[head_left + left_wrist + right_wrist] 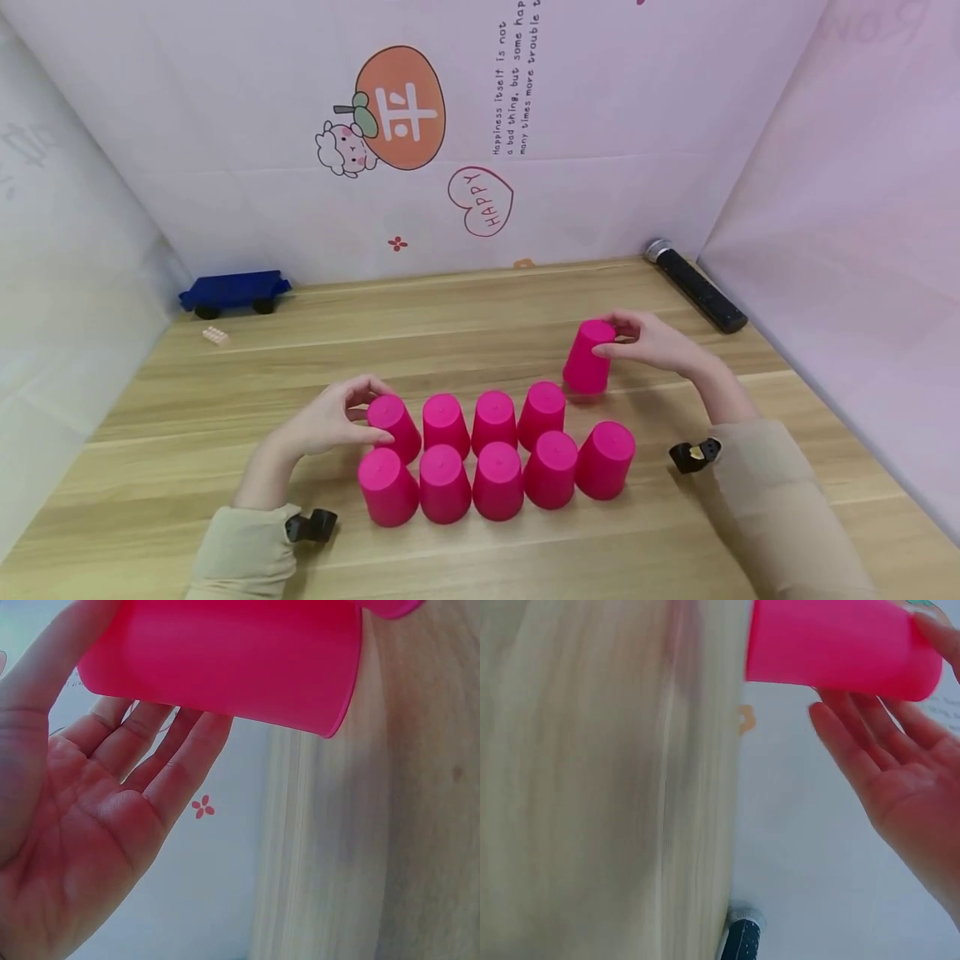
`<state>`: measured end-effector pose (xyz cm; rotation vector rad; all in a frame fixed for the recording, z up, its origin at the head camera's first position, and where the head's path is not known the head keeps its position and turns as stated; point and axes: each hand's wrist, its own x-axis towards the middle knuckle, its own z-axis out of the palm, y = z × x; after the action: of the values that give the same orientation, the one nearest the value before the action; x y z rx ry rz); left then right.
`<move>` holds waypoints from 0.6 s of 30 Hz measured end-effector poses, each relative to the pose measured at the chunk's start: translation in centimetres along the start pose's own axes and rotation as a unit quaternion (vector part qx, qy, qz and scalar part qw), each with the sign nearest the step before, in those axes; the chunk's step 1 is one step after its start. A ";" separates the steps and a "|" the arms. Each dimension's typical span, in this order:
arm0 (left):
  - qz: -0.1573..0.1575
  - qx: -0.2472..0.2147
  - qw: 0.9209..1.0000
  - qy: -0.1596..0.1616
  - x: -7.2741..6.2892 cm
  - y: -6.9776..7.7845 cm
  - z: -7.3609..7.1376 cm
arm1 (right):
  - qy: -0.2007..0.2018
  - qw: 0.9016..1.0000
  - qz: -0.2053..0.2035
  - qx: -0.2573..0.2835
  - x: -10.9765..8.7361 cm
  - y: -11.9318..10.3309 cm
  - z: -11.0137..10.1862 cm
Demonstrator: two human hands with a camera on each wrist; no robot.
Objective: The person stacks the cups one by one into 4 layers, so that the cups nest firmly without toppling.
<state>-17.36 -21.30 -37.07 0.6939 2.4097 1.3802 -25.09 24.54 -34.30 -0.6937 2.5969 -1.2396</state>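
1. Pink cup (pixel 587 367) in the right hand (pixel 652 340) stands behind and to the right of the back row's end cup (pixel 542 417), with a gap between; that gap is the key relation.
2. Right grip: narrowed, holding that cup, thumb on the near side, fingers on the far side. Cup lies to the hand's left, long axis roughly upright, narrow end up. Can't tell if its rim touches the table (pixel 420 333).
3. Left hand (pixel 337 417): grip curved round the back row's leftmost cup (pixel 399 427), thumb in front, fingers behind. Cup lies to the hand's right, also roughly upright.
4. Nearer hand to the gap: right. Left is at the opposite end of the row.
5. Front row (pixel 498 483): five cups, just in front of the back row. Back row: four, counting the left-held one.
6. Containers: all ten cups are mouth down; insides hidden, contents can't be told.
7. Others: microphone (pixel 697 287) back right, blue wagon (pixel 234 290) back left, small pale block (pixel 215 335) near the wagon.
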 end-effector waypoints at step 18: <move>-0.004 0.001 1.000 0.001 0.0 0.1 0.1 | 0.024 0.999 -0.035 0.000 5.1 -0.9 2.8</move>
<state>-17.31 -21.14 -37.06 0.6821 2.4129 1.3772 -28.31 19.68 -35.19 -0.7692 2.6329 -1.2920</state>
